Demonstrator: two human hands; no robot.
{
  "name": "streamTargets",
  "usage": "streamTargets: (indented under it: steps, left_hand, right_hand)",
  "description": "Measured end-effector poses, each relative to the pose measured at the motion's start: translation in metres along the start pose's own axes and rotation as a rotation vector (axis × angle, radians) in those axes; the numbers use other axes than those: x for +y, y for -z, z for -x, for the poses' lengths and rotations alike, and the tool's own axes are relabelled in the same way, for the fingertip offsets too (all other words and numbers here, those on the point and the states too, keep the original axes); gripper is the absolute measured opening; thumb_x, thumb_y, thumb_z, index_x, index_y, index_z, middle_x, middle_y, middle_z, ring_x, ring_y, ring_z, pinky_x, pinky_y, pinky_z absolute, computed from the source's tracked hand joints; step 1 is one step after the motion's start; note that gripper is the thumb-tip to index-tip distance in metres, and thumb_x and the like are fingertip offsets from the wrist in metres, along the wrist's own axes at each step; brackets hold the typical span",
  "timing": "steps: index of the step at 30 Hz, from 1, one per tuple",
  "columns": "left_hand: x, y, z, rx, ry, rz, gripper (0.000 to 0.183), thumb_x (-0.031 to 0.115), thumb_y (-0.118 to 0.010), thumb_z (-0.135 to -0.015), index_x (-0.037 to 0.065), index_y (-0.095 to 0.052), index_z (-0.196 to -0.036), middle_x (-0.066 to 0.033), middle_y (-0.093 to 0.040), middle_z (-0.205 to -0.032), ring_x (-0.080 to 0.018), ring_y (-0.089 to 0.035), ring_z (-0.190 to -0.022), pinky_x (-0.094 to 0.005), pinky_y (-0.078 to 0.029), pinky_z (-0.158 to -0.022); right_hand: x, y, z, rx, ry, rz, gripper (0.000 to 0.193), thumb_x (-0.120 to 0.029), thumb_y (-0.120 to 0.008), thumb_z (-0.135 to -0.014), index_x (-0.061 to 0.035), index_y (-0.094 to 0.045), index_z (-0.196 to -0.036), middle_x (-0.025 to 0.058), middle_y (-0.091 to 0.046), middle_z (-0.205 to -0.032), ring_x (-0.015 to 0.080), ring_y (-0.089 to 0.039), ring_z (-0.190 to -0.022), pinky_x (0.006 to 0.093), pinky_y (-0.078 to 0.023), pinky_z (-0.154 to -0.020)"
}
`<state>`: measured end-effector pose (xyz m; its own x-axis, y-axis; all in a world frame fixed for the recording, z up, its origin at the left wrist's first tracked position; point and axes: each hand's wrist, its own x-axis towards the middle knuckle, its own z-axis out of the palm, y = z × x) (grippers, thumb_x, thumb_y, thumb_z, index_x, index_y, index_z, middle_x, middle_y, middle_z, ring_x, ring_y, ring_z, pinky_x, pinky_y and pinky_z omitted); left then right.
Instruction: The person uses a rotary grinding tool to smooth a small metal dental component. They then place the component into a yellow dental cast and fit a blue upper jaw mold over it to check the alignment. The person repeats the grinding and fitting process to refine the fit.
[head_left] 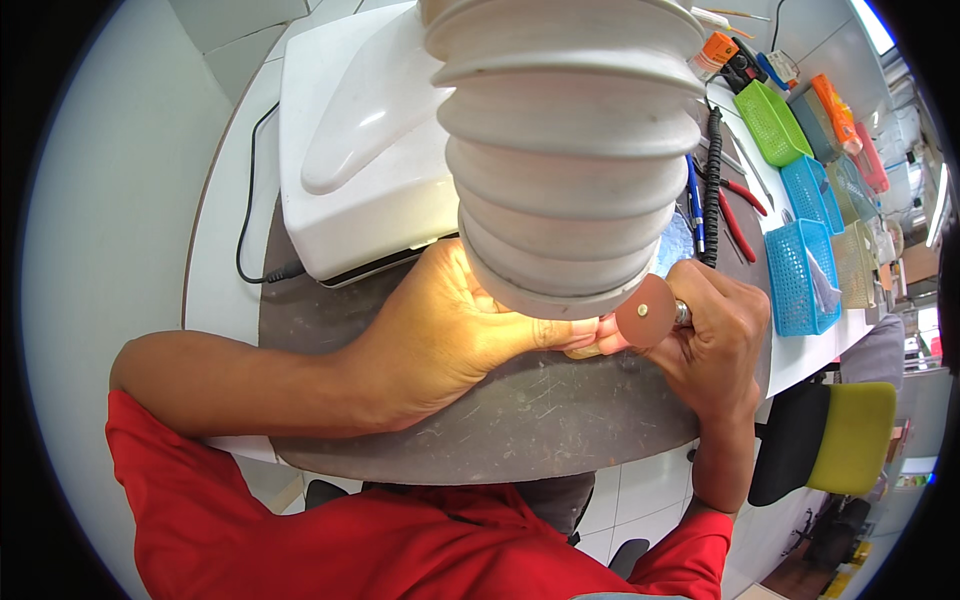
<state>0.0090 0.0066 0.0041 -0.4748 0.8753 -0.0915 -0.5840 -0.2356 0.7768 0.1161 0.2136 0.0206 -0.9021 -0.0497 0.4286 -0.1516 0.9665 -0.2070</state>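
My left hand (455, 325) is closed, thumb stretched along bent fingers, under the mouth of a white ribbed suction hose (570, 150). Whatever it pinches is mostly hidden; only pinkish and yellowish bits show at the fingertips, and I cannot make them out. In my right hand (718, 325) is a rotary handpiece (683, 313), its metal end showing between the curled fingers. A flat reddish-brown disc (630, 318) is mounted on its tip. The disc overlaps the left fingertips in this view; whether it touches anything there cannot be told.
A white machine (350, 150) with a black cable stands at the left on the scratched grey mat (520, 430). Red-handled pliers (738, 225), a blue pen (695, 205) and a coiled black cord (712, 180) lie at the right. Beyond them are blue baskets (800, 280) and a green basket (772, 125).
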Motion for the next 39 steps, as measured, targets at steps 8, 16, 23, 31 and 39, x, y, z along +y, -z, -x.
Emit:
streamTargets:
  steps: [8,16,23,31,39]
  left_hand:
    - [-0.004,0.001,-0.002,0.010,-0.026,-0.097,0.022,0.002,-0.069,-0.091,-0.005,-0.063,-0.111,-0.0116,-0.071,-0.103,-0.0155,-0.069,-0.096,-0.0278,-0.056,-0.087]
    - [-0.004,0.001,0.000,0.011,-0.036,-0.117,0.023,0.003,-0.069,-0.091,-0.005,-0.064,-0.111,-0.0112,-0.071,-0.102,-0.0156,-0.069,-0.096,-0.0275,-0.056,-0.086]
    - [-0.003,0.000,0.000,0.081,-0.055,-0.220,0.022,0.005,-0.070,-0.090,-0.004,-0.065,-0.109,-0.0069,-0.072,-0.100,-0.0112,-0.067,-0.094,-0.0254,-0.052,-0.088]
    - [-0.005,0.002,-0.001,0.087,-0.002,-0.172,0.019,0.005,-0.072,-0.089,-0.002,-0.066,-0.106,-0.0036,-0.072,-0.095,-0.0077,-0.064,-0.093,-0.0258,-0.050,-0.089]
    - [0.001,-0.001,0.002,0.050,-0.024,-0.119,0.020,0.004,-0.069,-0.091,-0.004,-0.065,-0.109,-0.0059,-0.072,-0.101,-0.0090,-0.065,-0.095,-0.0243,-0.051,-0.088]
  right_hand:
    - [-0.002,0.000,-0.003,0.008,0.037,-0.004,0.044,-0.032,-0.091,-0.063,-0.0050,-0.056,-0.066,0.0035,-0.049,-0.057,0.0177,-0.047,-0.046,0.0318,-0.035,-0.045]
    - [-0.001,-0.005,-0.003,0.051,0.088,0.000,0.055,-0.046,-0.085,-0.065,-0.0078,-0.045,-0.064,0.0038,-0.042,-0.054,0.0199,-0.047,-0.044,0.0335,-0.034,-0.042]
    - [0.002,0.003,-0.005,0.179,0.033,0.020,0.050,-0.037,-0.089,-0.065,-0.0073,-0.049,-0.067,0.0047,-0.047,-0.057,0.0170,-0.049,-0.046,0.0316,-0.037,-0.044]
    - [0.051,0.025,-0.013,0.122,-0.502,0.164,0.026,-0.015,-0.061,-0.093,-0.0015,-0.054,-0.114,0.0193,-0.061,-0.078,0.0318,-0.062,-0.071,0.0409,-0.046,-0.067]
    - [0.062,0.018,-0.006,-0.045,-0.373,0.152,0.025,-0.006,-0.054,-0.095,-0.0036,-0.054,-0.120,0.0191,-0.061,-0.118,0.0399,-0.059,-0.107,0.0432,-0.045,-0.090]
